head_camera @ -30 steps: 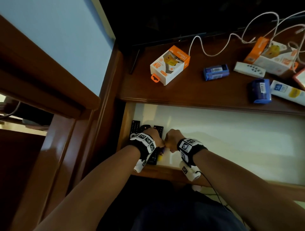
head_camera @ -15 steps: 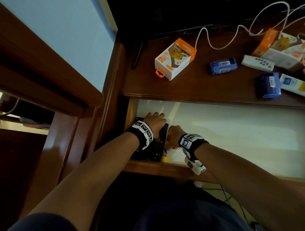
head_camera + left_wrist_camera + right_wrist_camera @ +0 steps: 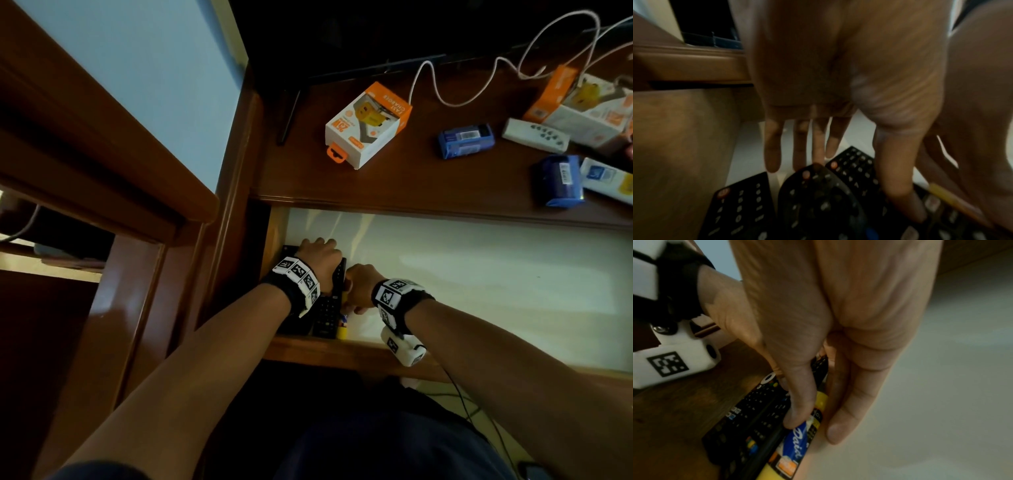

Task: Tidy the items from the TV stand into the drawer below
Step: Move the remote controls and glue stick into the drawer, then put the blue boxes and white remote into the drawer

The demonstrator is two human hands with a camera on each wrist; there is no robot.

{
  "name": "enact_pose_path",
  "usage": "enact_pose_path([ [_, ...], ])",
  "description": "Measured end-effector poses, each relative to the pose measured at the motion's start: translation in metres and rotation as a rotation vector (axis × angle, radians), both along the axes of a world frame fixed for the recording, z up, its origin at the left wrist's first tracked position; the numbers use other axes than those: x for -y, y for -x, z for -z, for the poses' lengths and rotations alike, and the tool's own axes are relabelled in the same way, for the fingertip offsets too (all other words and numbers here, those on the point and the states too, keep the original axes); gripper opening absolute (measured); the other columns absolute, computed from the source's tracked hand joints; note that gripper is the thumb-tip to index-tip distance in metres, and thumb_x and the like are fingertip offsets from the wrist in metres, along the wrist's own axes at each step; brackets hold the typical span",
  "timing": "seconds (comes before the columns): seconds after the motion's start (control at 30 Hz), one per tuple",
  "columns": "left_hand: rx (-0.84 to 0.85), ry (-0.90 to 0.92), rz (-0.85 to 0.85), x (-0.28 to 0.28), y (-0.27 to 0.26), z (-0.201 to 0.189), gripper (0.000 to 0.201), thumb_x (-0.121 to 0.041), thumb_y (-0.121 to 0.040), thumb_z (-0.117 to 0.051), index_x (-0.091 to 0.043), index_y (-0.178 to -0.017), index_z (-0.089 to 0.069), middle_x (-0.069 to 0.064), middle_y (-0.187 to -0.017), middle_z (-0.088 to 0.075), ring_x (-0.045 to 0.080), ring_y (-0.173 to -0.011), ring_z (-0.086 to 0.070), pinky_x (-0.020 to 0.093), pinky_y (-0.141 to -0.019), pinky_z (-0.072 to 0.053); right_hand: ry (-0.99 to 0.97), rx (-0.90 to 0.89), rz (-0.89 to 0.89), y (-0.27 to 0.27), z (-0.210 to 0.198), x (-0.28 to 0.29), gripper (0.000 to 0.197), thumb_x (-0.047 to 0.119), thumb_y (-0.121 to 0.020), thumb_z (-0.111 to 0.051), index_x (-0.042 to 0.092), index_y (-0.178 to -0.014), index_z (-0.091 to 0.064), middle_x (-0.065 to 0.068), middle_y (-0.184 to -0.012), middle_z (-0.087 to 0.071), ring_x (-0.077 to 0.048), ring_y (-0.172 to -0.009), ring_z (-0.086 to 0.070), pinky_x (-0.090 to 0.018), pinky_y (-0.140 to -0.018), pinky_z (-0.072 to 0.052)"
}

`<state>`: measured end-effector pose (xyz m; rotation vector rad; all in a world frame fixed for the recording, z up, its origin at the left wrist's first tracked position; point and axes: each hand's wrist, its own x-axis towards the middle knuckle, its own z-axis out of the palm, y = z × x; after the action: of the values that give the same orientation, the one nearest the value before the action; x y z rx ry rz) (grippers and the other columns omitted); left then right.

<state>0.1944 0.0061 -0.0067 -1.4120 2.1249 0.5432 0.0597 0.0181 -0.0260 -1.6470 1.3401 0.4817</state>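
The open drawer (image 3: 479,274) has a pale bottom. At its left end lie three black remotes (image 3: 328,308) (image 3: 818,203) side by side. My left hand (image 3: 319,251) (image 3: 818,154) is spread flat over them with straight fingers, and its thumb (image 3: 898,186) touches the rightmost remote. Right beside the remotes lies a yellow tube with a blue label (image 3: 342,329) (image 3: 795,449). My right hand (image 3: 359,291) (image 3: 817,428) pinches this tube between thumb and fingers, low on the drawer bottom.
On the TV stand top (image 3: 394,185) lie an orange-and-white charger box (image 3: 368,125), two blue packs (image 3: 466,140) (image 3: 556,180), a white remote (image 3: 536,135), another charger box (image 3: 582,109), a white pack (image 3: 606,178) and a white cable (image 3: 442,89). A wooden frame stands left.
My left hand has moved deeper into the drawer and flattened over the remotes. My right hand has stayed by the yellow tube next to them. The head view has shifted slightly.
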Motion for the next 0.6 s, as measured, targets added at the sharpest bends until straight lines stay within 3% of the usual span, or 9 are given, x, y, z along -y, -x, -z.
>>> enact_pose_path([
  [0.07,0.003,-0.009,-0.06,0.0,-0.001,-0.005,0.048,-0.032,-0.079,-0.076,-0.01,-0.119,-0.061,0.012,-0.125,-0.053,0.034,-0.117,-0.054,0.05,-0.093,-0.045,-0.026,-0.014,-0.028,0.002,-0.003,-0.001,0.039,0.015,-0.082,-0.082,0.0,-0.116,-0.069,-0.015,-0.105,-0.074,-0.027,-0.091,-0.077,-0.038,-0.079,-0.064],
  [0.17,-0.055,-0.013,-0.169,0.008,0.003,-0.024,0.028,-0.02,-0.089,-0.065,-0.008,-0.113,-0.06,0.013,-0.121,-0.053,0.036,-0.113,-0.057,0.045,-0.087,-0.048,-0.053,-0.03,0.004,0.011,-0.008,-0.001,0.053,0.02,-0.075,-0.09,-0.001,-0.116,-0.063,-0.014,-0.109,-0.069,-0.029,-0.096,-0.074,-0.039,-0.085,-0.062],
  [0.23,-0.135,0.02,-0.264,0.018,0.015,-0.047,0.021,-0.01,-0.093,-0.057,-0.007,-0.113,-0.062,0.012,-0.12,-0.058,0.035,-0.109,-0.062,0.044,-0.088,-0.053,-0.041,-0.004,0.075,0.023,-0.012,0.0,0.042,0.017,-0.075,-0.09,0.009,-0.104,-0.061,-0.009,-0.099,-0.062,-0.027,-0.087,-0.068,-0.033,-0.078,-0.06],
  [0.3,-0.255,0.125,-0.327,0.031,0.038,-0.072,0.016,-0.009,-0.096,-0.055,-0.009,-0.107,-0.067,0.009,-0.109,-0.065,0.032,-0.098,-0.067,0.046,-0.086,-0.058,-0.013,0.032,0.165,0.041,-0.02,0.003,0.028,0.014,-0.079,-0.086,0.018,-0.089,-0.059,-0.008,-0.094,-0.061,-0.024,-0.081,-0.063,-0.03,-0.071,-0.055],
  [0.37,-0.398,0.283,-0.311,0.047,0.07,-0.092,0.011,-0.009,-0.097,-0.056,-0.012,-0.096,-0.067,0.005,-0.095,-0.066,0.026,-0.086,-0.067,0.045,-0.078,-0.059,0.052,0.098,0.309,0.065,-0.035,0.011,0.017,0.012,-0.083,-0.08,0.015,-0.083,-0.063,-0.01,-0.09,-0.066,-0.024,-0.071,-0.067,-0.029,-0.063,-0.056],
  [0.4,-0.459,0.349,-0.285,0.056,0.089,-0.1,0.01,-0.01,-0.098,-0.057,-0.013,-0.097,-0.067,0.004,-0.096,-0.065,0.025,-0.087,-0.065,0.042,-0.078,-0.058,0.13,0.127,0.377,0.08,-0.045,0.018,0.008,0.01,-0.086,-0.075,0.011,-0.082,-0.067,-0.011,-0.087,-0.07,-0.025,-0.069,-0.07,-0.029,-0.061,-0.056],
  [0.5,-0.524,0.502,-0.187,0.089,0.142,-0.105,0.021,-0.014,-0.1,-0.056,-0.014,-0.118,-0.066,0.009,-0.12,-0.06,0.028,-0.106,-0.06,0.043,-0.087,-0.053,0.594,0.047,0.424,0.135,-0.082,0.047,0.011,0.005,-0.088,-0.06,0.006,-0.083,-0.07,-0.011,-0.083,-0.071,-0.033,-0.082,-0.072,-0.024,-0.061,-0.046],
  [0.53,-0.498,0.559,-0.157,0.101,0.157,-0.103,0.027,-0.016,-0.1,-0.057,-0.014,-0.126,-0.064,0.01,-0.126,-0.058,0.03,-0.11,-0.058,0.044,-0.088,-0.053,0.73,0.019,0.459,0.155,-0.095,0.057,0.008,0.003,-0.086,-0.059,0.005,-0.089,-0.066,-0.013,-0.09,-0.069,-0.037,-0.089,-0.069,-0.026,-0.066,-0.047],
  [0.6,-0.374,0.612,-0.116,0.124,0.18,-0.097,0.043,-0.022,-0.097,-0.062,-0.017,-0.139,-0.056,0.011,-0.134,-0.053,0.033,-0.117,-0.053,0.044,-0.089,-0.051,0.898,-0.07,0.55,0.196,-0.113,0.078,0.031,0.004,-0.083,-0.061,-0.001,-0.114,-0.058,-0.026,-0.116,-0.059,-0.046,-0.11,-0.057,-0.043,-0.088,-0.049],
])
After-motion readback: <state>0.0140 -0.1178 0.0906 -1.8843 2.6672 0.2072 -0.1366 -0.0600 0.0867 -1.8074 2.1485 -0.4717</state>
